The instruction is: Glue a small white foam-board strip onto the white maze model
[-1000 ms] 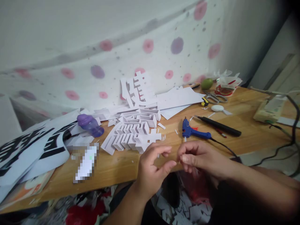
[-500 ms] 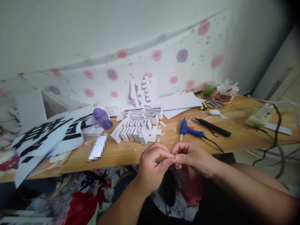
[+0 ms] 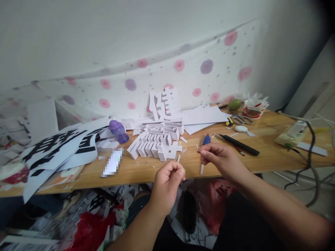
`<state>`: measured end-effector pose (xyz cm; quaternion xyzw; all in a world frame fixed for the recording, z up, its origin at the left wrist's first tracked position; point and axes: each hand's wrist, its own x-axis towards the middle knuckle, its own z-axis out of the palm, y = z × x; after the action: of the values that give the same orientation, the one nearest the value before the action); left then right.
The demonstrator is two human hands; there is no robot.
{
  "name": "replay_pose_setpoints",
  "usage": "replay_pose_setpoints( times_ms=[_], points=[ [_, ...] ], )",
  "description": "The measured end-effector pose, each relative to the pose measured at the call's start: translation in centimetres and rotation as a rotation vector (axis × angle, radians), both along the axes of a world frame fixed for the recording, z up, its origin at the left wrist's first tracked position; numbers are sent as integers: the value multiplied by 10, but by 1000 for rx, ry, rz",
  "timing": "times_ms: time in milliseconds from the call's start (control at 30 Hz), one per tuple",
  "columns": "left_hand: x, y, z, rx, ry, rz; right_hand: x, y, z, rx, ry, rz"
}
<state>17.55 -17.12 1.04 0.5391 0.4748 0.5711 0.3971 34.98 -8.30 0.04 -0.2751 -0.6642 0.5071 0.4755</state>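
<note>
My left hand [image 3: 170, 181] is closed, thumb against curled fingers, over the table's front edge; anything in it is too small to name. My right hand [image 3: 220, 158] is pinched, its fingertips hiding most of the blue glue gun [image 3: 206, 139] behind it. What that pinch holds, if anything, cannot be made out. Ahead of my left hand lies a white folded-strip structure [image 3: 150, 145] with several upright walls, and a flat white cut piece [image 3: 173, 149] touches its right side. A white cut-out character [image 3: 164, 104] leans upright behind.
On the wooden table [image 3: 146, 173] are a purple bottle [image 3: 119, 131], a blurred-out phone [image 3: 113, 163], printed sheets [image 3: 70, 150], a black tool [image 3: 239, 144], scissors [image 3: 242, 119], a green fruit [image 3: 235, 104] and a bowl [image 3: 254, 108]. Cables [image 3: 311, 153] hang at the right.
My hands have come apart: the right one moved right and up in front of the glue gun, the left one slightly left. The view has shifted a little.
</note>
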Motion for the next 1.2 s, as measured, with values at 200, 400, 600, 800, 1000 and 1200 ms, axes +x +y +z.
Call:
replay_pose_setpoints(
  times_ms=[200,400,600,800,1000,1200],
  points=[
    [3,8,-6,-156,-409,-13,-11,-16,7,241,-1,120],
    [6,10,-10,-216,-584,-36,-26,-15,-6,521,-70,55],
    [6,11,-19,-314,-787,-37,-27,-11,-17,747,-224,-49],
    [1,10,-20,-404,-916,-17,-28,-7,-18,865,-353,-116],
    [-3,10,-18,-449,-999,-16,-33,-6,-23,698,-335,-22],
    [2,10,-24,-416,-1071,-48,-44,-10,-24,710,-342,-95]
  ],
)
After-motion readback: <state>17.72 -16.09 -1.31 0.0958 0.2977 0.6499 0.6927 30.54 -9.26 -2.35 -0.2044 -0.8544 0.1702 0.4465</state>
